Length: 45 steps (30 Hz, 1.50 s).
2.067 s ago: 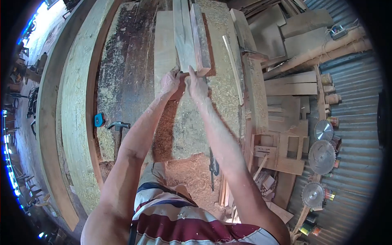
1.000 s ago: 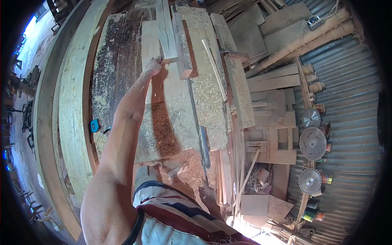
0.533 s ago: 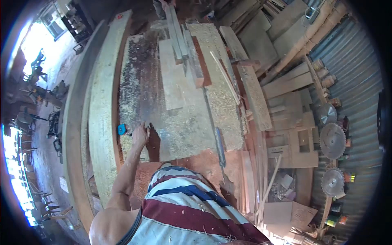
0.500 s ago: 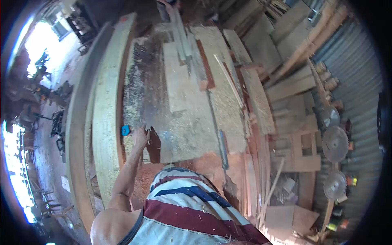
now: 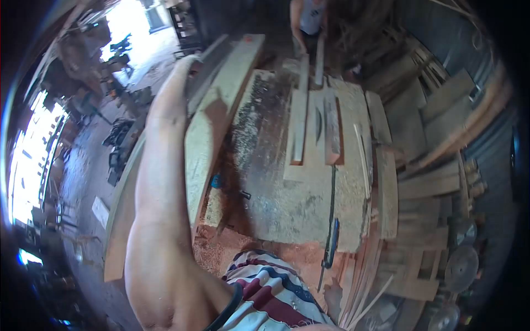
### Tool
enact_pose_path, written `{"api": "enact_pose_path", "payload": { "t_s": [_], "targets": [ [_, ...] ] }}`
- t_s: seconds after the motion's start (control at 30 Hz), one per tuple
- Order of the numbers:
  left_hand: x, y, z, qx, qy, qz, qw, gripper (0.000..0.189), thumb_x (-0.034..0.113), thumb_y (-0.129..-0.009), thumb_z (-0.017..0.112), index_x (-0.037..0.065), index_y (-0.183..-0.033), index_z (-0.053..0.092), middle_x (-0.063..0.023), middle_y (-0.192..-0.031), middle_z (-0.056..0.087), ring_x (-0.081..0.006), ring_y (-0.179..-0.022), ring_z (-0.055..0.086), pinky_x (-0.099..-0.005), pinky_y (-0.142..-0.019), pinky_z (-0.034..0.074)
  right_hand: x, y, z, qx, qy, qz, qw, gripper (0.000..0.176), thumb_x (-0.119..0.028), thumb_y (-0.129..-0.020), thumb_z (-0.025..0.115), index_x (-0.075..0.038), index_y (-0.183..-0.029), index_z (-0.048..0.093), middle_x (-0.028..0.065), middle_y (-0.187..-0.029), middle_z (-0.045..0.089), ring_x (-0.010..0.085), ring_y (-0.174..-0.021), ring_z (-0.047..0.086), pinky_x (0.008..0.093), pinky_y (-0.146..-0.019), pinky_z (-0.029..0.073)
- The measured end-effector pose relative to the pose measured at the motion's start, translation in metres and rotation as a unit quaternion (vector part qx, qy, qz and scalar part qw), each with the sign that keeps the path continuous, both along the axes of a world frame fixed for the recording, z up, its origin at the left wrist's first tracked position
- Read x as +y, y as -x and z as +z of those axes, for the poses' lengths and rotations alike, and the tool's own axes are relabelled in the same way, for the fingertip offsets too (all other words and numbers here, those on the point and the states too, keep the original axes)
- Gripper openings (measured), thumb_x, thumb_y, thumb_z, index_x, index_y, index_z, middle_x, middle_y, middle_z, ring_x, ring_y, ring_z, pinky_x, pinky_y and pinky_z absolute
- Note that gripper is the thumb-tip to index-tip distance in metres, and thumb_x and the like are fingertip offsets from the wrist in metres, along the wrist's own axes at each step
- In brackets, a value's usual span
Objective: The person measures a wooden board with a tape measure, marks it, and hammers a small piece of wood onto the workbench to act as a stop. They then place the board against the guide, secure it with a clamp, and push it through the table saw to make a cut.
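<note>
Fingers of the left hand (image 5: 185, 62) dissolve into blur at the end of the upraised arm, so it cannot be told whether they are spread or closed; nothing shows in their grasp. The hand hangs in the air above the far part of the long pale beam (image 5: 205, 144), which lies lengthwise along the left side of the desk (image 5: 276, 204), its near end toward the person. A pale shape low beside the striped shirt (image 5: 265, 292) is probably the right hand (image 5: 333, 291); its fingers cannot be read either.

Handling that beam well would likely take both hands and a firm, low hold, since it looks long and heavy. It should also stay parallel to the desk edge. A blue tape measure (image 5: 215, 181) and a dark tool (image 5: 238, 194), perhaps a hammer, lie just beside it and could be swept off.

Farther along, two planks (image 5: 298, 124) (image 5: 330, 132) lie lengthwise, and between them what looks like a saw blade (image 5: 318, 124) rises from the top, a hazard for a reaching arm. Another person (image 5: 309, 14) stands at the far end. A blue-handled tool (image 5: 333, 240) hangs at the near right edge, and round saw blades (image 5: 461, 267) lean at the right, well apart.
</note>
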<state>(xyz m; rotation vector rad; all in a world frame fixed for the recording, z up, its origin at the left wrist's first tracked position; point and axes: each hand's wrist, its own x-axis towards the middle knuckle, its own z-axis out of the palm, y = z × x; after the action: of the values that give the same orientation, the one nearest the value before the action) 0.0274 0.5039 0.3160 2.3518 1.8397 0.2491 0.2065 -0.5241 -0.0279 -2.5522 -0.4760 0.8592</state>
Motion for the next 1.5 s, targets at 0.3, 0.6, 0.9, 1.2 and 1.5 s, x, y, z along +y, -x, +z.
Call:
{"api": "enact_pose_path", "payload": {
  "t_s": [0.3, 0.6, 0.9, 1.2, 1.5],
  "targets": [
    [-0.081, -0.056, -0.091, -0.010, 0.009, -0.058, 0.998, 0.071, 0.043, -0.097, 0.060, -0.002, -0.151, 0.048, -0.0308, -0.127, 0.070, -0.0445, -0.111, 0.072, -0.0511, -0.092, 0.059, 0.055, 0.031, 0.077, -0.035, 0.004, -0.031, 0.999, 0.049, -0.021, -0.096, 0.069, 0.001, -0.140, 0.064, 0.0237, -0.089, 0.074, 0.0375, -0.080, 0.073, 0.0474, -0.077, 0.058],
    [-0.351, -0.200, -0.268, -0.004, 0.137, -0.178, 0.974, 0.077, 0.043, -0.099, 0.059, -0.010, -0.152, 0.042, -0.0259, -0.126, 0.073, -0.0402, -0.110, 0.075, -0.0497, -0.090, 0.061, 0.272, 0.016, 0.106, -0.104, -0.190, 0.063, 0.974, 0.042, -0.026, -0.100, 0.068, -0.005, -0.137, 0.068, 0.0198, -0.105, 0.076, 0.0362, -0.096, 0.074, 0.0466, -0.088, 0.057],
    [0.092, 0.015, -0.046, 0.074, -0.061, 0.022, 0.995, 0.059, 0.024, -0.095, 0.059, 0.005, -0.151, 0.057, -0.0139, -0.139, 0.071, -0.0294, -0.123, 0.071, -0.0464, -0.101, 0.057, 0.439, -0.025, 0.081, -0.164, -0.019, 0.230, 0.959, 0.075, -0.048, -0.096, 0.069, 0.004, -0.147, 0.053, 0.0316, -0.152, 0.051, 0.0470, -0.134, 0.058, 0.0540, -0.111, 0.049],
    [0.120, 0.157, 0.039, -0.143, 0.249, 0.158, 0.945, 0.037, 0.037, -0.099, 0.054, 0.007, -0.114, 0.069, -0.0146, -0.109, 0.067, -0.0299, -0.082, 0.068, -0.0532, -0.074, 0.061, 0.501, -0.049, 0.061, -0.072, -0.005, 0.233, 0.970, 0.073, -0.053, -0.098, 0.064, 0.010, -0.132, 0.054, 0.0320, -0.120, 0.072, 0.0468, -0.111, 0.072, 0.0551, -0.097, 0.057],
    [0.117, 0.171, 0.048, -0.106, 0.208, 0.148, 0.961, 0.039, 0.038, -0.099, 0.057, 0.004, -0.115, 0.068, -0.0153, -0.104, 0.069, -0.0292, -0.079, 0.069, -0.0501, -0.069, 0.060, 0.511, -0.045, 0.043, -0.142, 0.031, 0.184, 0.972, 0.070, -0.053, -0.100, 0.062, 0.011, -0.127, 0.063, 0.0303, -0.108, 0.075, 0.0461, -0.106, 0.074, 0.0553, -0.091, 0.059]
  ]
}}
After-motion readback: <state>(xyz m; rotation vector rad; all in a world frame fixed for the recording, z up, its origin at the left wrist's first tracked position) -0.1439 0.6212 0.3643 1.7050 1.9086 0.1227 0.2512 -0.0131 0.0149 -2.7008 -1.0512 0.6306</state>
